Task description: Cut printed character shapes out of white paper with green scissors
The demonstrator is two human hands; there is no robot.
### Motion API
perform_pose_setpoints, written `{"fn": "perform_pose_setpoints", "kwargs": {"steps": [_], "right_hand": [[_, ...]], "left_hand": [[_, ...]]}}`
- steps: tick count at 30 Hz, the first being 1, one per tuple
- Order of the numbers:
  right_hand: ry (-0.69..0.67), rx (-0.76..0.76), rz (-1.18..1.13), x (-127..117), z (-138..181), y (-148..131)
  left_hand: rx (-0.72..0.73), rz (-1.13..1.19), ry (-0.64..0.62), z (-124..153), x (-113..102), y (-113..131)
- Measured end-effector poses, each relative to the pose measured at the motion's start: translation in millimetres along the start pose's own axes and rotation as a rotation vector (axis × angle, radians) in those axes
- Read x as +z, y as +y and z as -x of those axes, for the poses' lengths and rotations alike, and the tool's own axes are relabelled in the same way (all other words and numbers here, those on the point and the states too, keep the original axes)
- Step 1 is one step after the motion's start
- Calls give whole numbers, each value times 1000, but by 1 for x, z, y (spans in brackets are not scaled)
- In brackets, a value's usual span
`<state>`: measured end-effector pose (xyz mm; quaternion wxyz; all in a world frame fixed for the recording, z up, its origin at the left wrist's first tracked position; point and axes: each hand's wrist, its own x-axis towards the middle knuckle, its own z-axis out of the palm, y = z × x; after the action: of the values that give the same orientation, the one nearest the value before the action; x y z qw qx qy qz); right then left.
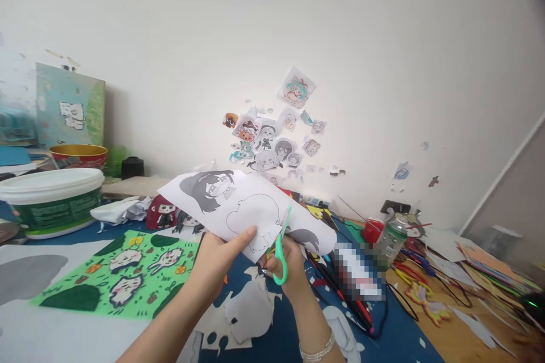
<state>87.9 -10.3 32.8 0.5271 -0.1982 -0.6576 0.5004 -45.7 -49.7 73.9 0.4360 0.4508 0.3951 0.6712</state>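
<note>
A white sheet of paper (pixel 255 181) with printed cartoon figures and a rounded outline is held up above the desk. My left hand (pixel 227 249) grips its lower left edge, thumb on top and the other fingers hidden beneath. My right hand (pixel 289 266) is closed round a pair of green-handled scissors (pixel 279 255), whose blades point up and away at the paper's lower edge. Part of the blades is hidden by the paper. Below the hands lie cut paper scraps (pixel 249 309) with holes in them.
A green drawn sheet (pixel 170 281) lies left, near a white-lidded tub (pixel 55 181). Crumpled paper (pixel 121 210) sits behind it. Right are pens (pixel 361 312), a can (pixel 392 238), a red cup (pixel 372 231), cables and stacked papers (pixel 489 261). Cut-out drawings (pixel 268 136) cling to the wall.
</note>
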Motion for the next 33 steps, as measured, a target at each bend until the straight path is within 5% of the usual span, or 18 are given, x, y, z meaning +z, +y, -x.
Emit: {"fn": "perform_pose_setpoints", "kwargs": {"steps": [33], "right_hand": [[45, -64, 140, -1, 0, -13]], "left_hand": [[-37, -10, -19, -2, -1, 1]]}}
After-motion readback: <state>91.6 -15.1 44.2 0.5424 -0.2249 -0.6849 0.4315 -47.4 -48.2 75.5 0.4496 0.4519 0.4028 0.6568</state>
